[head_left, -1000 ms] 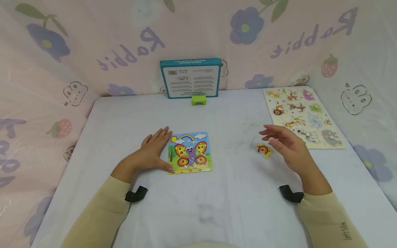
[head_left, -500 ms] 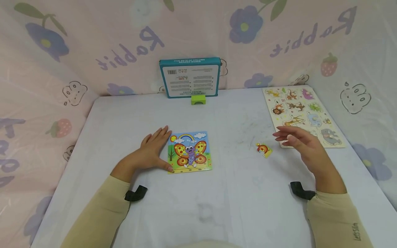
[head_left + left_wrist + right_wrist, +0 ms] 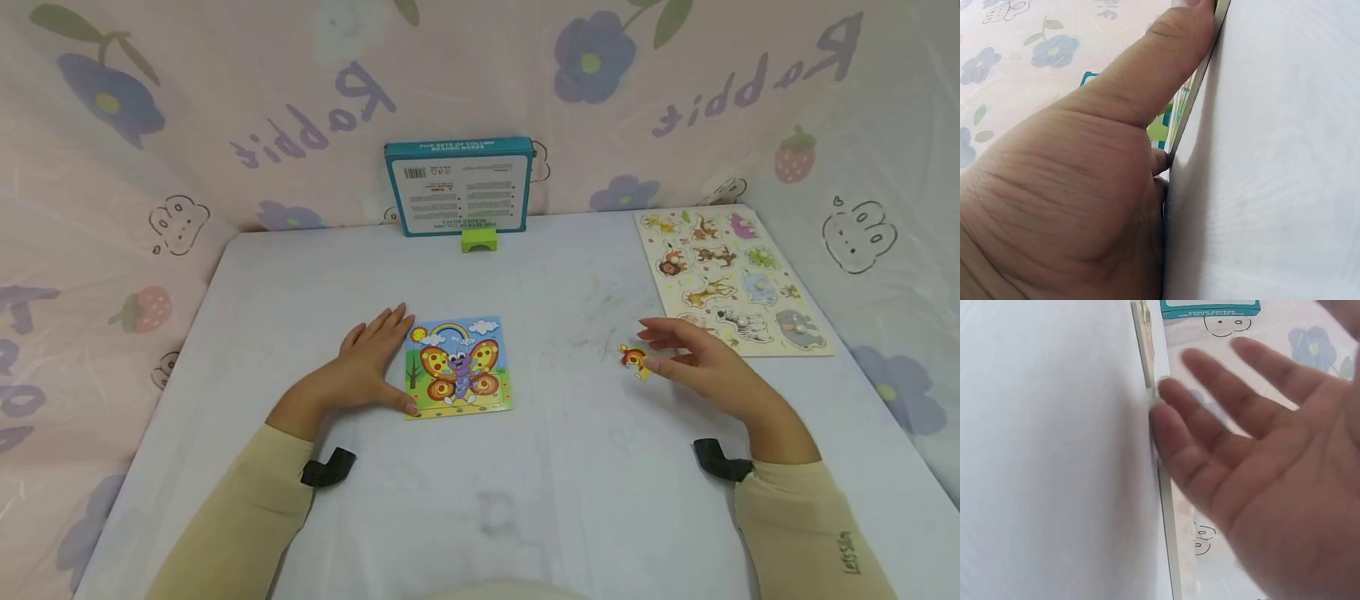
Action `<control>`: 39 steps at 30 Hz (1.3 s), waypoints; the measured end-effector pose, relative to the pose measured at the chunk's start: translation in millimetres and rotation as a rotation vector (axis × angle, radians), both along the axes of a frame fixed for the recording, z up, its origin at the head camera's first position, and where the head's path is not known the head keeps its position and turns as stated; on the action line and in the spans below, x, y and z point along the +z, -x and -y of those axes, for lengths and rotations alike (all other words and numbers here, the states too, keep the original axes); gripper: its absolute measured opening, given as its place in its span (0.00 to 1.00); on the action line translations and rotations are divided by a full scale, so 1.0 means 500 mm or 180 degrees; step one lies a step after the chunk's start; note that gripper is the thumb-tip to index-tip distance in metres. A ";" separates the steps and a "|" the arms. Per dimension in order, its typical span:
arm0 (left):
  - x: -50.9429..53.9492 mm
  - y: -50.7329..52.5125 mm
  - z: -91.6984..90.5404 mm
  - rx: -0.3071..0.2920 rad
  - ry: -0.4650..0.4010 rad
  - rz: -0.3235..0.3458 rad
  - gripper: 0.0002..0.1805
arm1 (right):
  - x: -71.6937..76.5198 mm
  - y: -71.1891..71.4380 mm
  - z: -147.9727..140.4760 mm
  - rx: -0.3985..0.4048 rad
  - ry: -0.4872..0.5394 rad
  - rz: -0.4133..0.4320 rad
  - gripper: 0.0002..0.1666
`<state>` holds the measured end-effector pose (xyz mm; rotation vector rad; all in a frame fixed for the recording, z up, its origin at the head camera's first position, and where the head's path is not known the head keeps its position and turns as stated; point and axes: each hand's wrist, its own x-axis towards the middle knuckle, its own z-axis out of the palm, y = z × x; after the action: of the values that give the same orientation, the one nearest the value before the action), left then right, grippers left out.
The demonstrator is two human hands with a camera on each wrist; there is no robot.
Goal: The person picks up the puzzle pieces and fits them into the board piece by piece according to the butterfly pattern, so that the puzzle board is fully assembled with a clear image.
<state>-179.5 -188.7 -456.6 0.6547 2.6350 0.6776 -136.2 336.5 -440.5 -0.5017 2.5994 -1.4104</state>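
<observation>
A square butterfly puzzle (image 3: pixel 461 367) lies flat on the table. My left hand (image 3: pixel 367 367) rests along its left side with fingers straight and spread, the thumb on the near left corner. In the left wrist view, the thumb lies against the puzzle's thin edge (image 3: pixel 1192 103). Over to the right, a small loose puzzle piece (image 3: pixel 632 358) with a red and yellow swirl lies on the table. My right hand (image 3: pixel 701 367) hovers at it, its thumb covering part of the piece from the head view. In the right wrist view, the fingers (image 3: pixel 1254 406) are apart and loosely extended.
At the back right lies a wooden animal puzzle board (image 3: pixel 720 287), close beyond my right hand. A teal and white box (image 3: pixel 461 192) stands against the back curtain, with a green arched block (image 3: pixel 478 241) before it. Printed curtains (image 3: pixel 465 75) border the table (image 3: pixel 555 475).
My right hand first drew back to the right from the loose piece, then came back left to it. The left hand and the butterfly puzzle have stayed in place.
</observation>
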 end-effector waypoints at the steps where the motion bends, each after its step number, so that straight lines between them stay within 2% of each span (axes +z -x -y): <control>1: 0.000 0.000 0.000 0.0000 0.0014 0.0002 0.81 | 0.000 0.001 0.001 -0.0001 -0.0108 0.0057 0.34; 6: 0.000 -0.001 0.001 -0.0007 -0.0002 0.0005 0.81 | -0.005 0.005 0.008 -0.0009 -0.0437 0.0158 0.37; 14: -0.004 0.000 0.003 -0.0008 -0.0027 -0.0038 0.81 | -0.012 0.009 0.025 -0.0066 -0.0708 -0.0079 0.33; 22: -0.002 -0.001 0.001 -0.0005 -0.0048 -0.0037 0.82 | -0.013 0.012 0.046 -0.0146 -0.0820 0.0077 0.31; 26: -0.004 0.001 0.001 -0.0006 -0.0031 -0.0023 0.82 | -0.011 0.010 0.050 -0.0186 -0.0935 0.0057 0.33; 32: -0.006 0.003 0.001 0.0009 0.0095 0.0013 0.83 | -0.007 0.012 0.057 -0.0087 -0.0968 0.0010 0.32; 39: -0.009 0.005 0.002 0.0011 0.0082 0.0016 0.83 | -0.004 0.008 0.070 -0.0075 -0.1027 0.0072 0.32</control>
<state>-182.0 -189.5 -461.1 0.6404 2.6364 0.6444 -139.9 301.6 -442.4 -0.4073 2.7462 -0.9654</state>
